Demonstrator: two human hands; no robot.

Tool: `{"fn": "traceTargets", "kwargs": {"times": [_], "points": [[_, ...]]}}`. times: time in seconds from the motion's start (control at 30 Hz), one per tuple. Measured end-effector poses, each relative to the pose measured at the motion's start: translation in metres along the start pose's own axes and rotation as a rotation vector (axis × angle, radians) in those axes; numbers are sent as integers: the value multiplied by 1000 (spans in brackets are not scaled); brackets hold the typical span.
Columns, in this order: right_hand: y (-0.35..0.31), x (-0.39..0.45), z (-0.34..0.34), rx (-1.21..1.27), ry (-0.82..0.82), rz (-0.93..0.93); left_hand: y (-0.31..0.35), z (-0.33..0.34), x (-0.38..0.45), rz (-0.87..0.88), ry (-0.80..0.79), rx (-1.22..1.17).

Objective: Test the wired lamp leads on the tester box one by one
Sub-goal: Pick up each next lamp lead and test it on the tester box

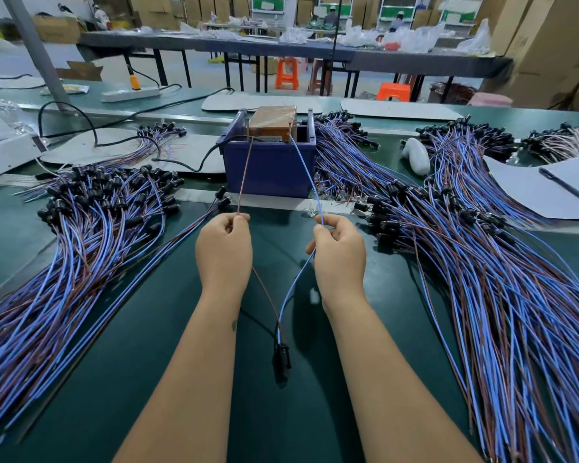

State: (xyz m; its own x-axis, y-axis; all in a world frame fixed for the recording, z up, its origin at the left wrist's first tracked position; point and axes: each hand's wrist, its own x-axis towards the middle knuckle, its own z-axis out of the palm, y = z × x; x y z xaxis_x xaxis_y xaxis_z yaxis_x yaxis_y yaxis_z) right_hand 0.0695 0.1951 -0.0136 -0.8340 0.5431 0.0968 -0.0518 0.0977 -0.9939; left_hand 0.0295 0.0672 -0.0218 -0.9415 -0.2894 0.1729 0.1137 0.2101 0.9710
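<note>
Head view of a green desk [121, 345] during lead testing. The left hand [223, 247] has its fingers curled, with thumb and forefinger pinching the brown lead [243, 182] near its upper part; the right hand [340, 253] is likewise curled and pinches the blue lead [310, 182] between thumb and forefinger. Both leads belong to one lamp assembly: they run down from the hands, between the forearms, and meet at a black lamp socket [281, 360] that hangs just above the desk surface near the viewer. Above the hands, the two leads rise apart from each other to the tester box [272, 123], a brown, film-wrapped unit seated in a blue plastic bin [269, 168] at the centre of the desk; the brown lead's tip reaches the box's left front edge and the blue lead's tip its right front edge, though actual contact is too small to confirm. Large bundles of blue-and-brown wired lamp leads lie on either side: a left pile [81, 235] with its black sockets pointing away from the viewer, and a right pile [482, 262] fanned toward the lower right. A pen [563, 183] rests on a sheet of paper [528, 188] at far right, and a white power strip [130, 94] lies behind at left.
</note>
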Motion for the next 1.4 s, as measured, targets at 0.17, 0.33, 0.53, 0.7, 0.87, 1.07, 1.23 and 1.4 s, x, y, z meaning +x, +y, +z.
{"fn": "traceTargets", "kwargs": {"times": [0.17,0.33,0.53,0.7,0.87,1.07,1.23,1.4], "points": [[-1,0,0,-9,5,16,1,1,0,-15,14,-27],[-2,-1,1,-14,1,27,0,0,0,-23,29,-29],[-1,-1,1,-16,-2,28,0,-1,2,-67,46,-77],[-1,-2,2,-14,-15,29,-1,-1,5,-83,82,-117],[-2,-2,2,-17,-27,20,-1,-2,7,-101,114,-160],[-2,-3,0,-28,-37,17,-2,-2,6,-114,131,-177],[-3,-4,0,-28,-39,19,-2,-3,7,-128,150,-202],[-2,-4,0,-28,-40,13,-3,-3,7,-123,148,-211]]}}
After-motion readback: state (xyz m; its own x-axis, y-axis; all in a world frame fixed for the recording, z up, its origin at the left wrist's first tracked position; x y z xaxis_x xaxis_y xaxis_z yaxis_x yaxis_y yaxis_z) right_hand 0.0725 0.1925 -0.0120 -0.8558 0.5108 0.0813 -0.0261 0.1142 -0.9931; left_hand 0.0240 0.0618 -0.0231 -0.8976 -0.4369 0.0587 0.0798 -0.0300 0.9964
